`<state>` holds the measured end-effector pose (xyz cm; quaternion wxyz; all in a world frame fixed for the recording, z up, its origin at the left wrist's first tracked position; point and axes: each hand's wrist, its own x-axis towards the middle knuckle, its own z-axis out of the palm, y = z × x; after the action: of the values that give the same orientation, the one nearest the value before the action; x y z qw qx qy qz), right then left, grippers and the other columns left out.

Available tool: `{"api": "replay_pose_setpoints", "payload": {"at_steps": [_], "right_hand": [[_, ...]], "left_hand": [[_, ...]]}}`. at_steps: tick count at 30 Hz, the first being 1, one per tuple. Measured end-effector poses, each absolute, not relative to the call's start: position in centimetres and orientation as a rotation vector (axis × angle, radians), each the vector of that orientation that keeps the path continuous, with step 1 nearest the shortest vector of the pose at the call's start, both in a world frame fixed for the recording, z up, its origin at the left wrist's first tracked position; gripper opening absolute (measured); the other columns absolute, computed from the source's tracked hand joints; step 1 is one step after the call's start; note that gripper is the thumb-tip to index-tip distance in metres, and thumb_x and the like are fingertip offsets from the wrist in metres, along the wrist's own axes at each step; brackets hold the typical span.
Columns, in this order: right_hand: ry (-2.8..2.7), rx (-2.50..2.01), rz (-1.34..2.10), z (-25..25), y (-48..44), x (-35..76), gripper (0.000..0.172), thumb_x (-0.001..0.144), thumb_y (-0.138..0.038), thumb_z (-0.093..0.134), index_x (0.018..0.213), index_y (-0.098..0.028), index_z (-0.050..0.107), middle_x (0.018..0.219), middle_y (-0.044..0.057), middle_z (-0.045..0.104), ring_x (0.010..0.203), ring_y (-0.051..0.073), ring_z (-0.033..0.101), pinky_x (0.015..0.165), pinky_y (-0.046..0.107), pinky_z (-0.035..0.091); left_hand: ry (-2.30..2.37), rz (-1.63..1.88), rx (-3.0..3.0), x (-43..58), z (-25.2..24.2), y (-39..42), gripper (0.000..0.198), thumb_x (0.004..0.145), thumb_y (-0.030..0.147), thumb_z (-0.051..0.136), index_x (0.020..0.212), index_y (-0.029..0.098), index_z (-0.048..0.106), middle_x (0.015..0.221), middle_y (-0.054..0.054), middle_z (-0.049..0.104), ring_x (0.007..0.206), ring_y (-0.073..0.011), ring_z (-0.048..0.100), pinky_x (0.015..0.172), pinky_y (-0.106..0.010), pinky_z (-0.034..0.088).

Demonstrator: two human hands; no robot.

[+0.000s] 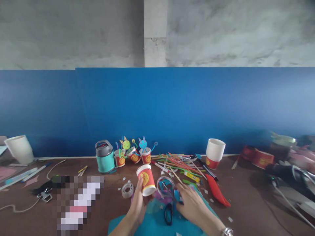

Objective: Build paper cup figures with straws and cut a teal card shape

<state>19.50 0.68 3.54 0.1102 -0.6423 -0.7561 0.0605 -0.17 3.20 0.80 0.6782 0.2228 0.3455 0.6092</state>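
My left hand [137, 206] grips a red paper cup [146, 179] with a yellow emblem, tilted, its white rim toward me. My right hand [190, 205] rests palm down on a teal paper sheet [154, 221], fingers curled near a clear tape roll [165, 186] and a small blue paper piece [177, 196]; whether it holds anything I cannot make out. Black-handled scissors [168, 213] lie between my hands on the teal sheet.
A second tape roll [127, 190] lies left of the cup. Behind stand a teal flask [105, 157], three decorated cups [134, 154], a stack of white cups [214, 153], coloured straws [177, 162], a red paper shape [216, 193] and a white bucket [19, 149].
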Motion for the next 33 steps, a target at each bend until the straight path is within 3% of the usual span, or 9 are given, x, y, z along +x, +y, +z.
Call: {"api": "replay_pose_setpoints", "payload": {"at_steps": [4, 9, 13, 17, 21, 25, 28, 33], "right_hand": [[-2.247, -1.906, 0.166, 1.6, 0.4, 18.1, 0.072, 0.067, -0.006, 0.051, 0.138, -0.011, 0.044, 0.128, 0.017, 0.059, 0.123, 0.032, 0.049, 0.103, 0.042, 0.036], [-2.156, -1.751, 0.171, 1.6, 0.3, 17.4, 0.063, 0.078, -0.006, 0.042, 0.141, -0.014, 0.040, 0.128, 0.016, 0.059, 0.108, 0.028, 0.061, 0.091, 0.039, 0.047], [-2.116, -1.409, 0.276, 3.1, -0.5, 16.8, 0.052, 0.086, -0.013, 0.036, 0.135, -0.022, 0.047, 0.124, 0.011, 0.061, 0.096, 0.021, 0.066, 0.080, 0.030, 0.053], [-2.199, -1.183, 0.376, 3.5, -1.3, 16.0, 0.061, 0.083, -0.010, 0.038, 0.142, -0.024, 0.040, 0.120, 0.010, 0.064, 0.101, 0.020, 0.065, 0.084, 0.029, 0.052], [-2.300, -1.178, 0.433, 3.0, -1.6, 15.4, 0.066, 0.083, -0.009, 0.038, 0.146, -0.027, 0.031, 0.117, 0.010, 0.067, 0.095, 0.021, 0.067, 0.080, 0.027, 0.052], [-2.436, -1.314, 0.452, 2.6, -1.4, 15.0, 0.070, 0.082, -0.010, 0.040, 0.148, -0.022, 0.025, 0.098, 0.011, 0.074, 0.078, 0.023, 0.071, 0.069, 0.028, 0.052], [-2.505, -1.352, 0.457, 2.6, -1.2, 14.7, 0.068, 0.082, -0.011, 0.042, 0.148, -0.020, 0.028, 0.091, 0.013, 0.075, 0.075, 0.026, 0.071, 0.065, 0.029, 0.051], [-2.441, -1.341, 0.478, 2.9, -1.3, 14.6, 0.064, 0.082, -0.013, 0.042, 0.146, -0.018, 0.034, 0.096, 0.014, 0.075, 0.079, 0.027, 0.071, 0.066, 0.030, 0.051]], "left_hand": [[0.707, 1.339, 0.461, -0.4, 0.8, 3.7, 0.040, 0.078, 0.051, 0.066, 0.083, 0.011, 0.064, 0.065, -0.007, 0.071, 0.052, -0.0178, 0.065, 0.049, -0.025, 0.051], [0.729, 1.351, 0.336, -0.6, 0.8, 4.1, 0.029, 0.084, 0.040, 0.063, 0.092, 0.012, 0.064, 0.069, -0.006, 0.073, 0.059, -0.0200, 0.070, 0.053, -0.026, 0.055], [0.699, 1.402, 0.283, -0.4, 1.2, 4.2, 0.028, 0.087, 0.038, 0.061, 0.102, 0.014, 0.061, 0.071, -0.005, 0.073, 0.059, -0.0185, 0.070, 0.060, -0.028, 0.057], [0.733, 1.411, 0.229, -0.3, 1.5, 4.3, 0.020, 0.091, 0.032, 0.055, 0.097, 0.014, 0.061, 0.068, -0.005, 0.072, 0.056, -0.0162, 0.068, 0.054, -0.025, 0.055], [0.729, 1.388, 0.215, -0.3, 1.4, 4.3, 0.023, 0.092, 0.033, 0.054, 0.097, 0.012, 0.061, 0.071, -0.007, 0.072, 0.060, -0.0170, 0.069, 0.054, -0.025, 0.054], [0.742, 1.371, 0.200, -0.1, 1.3, 4.3, 0.024, 0.090, 0.034, 0.056, 0.094, 0.011, 0.062, 0.069, -0.007, 0.071, 0.059, -0.0185, 0.068, 0.059, -0.029, 0.056], [0.713, 1.354, 0.226, 0.0, 1.1, 4.3, 0.027, 0.088, 0.038, 0.059, 0.088, 0.011, 0.063, 0.064, -0.006, 0.070, 0.053, -0.0181, 0.066, 0.060, -0.030, 0.056], [0.682, 1.319, 0.262, 0.0, 0.8, 4.1, 0.034, 0.082, 0.044, 0.064, 0.088, 0.011, 0.063, 0.062, -0.006, 0.068, 0.051, -0.0188, 0.065, 0.062, -0.033, 0.055]]}}
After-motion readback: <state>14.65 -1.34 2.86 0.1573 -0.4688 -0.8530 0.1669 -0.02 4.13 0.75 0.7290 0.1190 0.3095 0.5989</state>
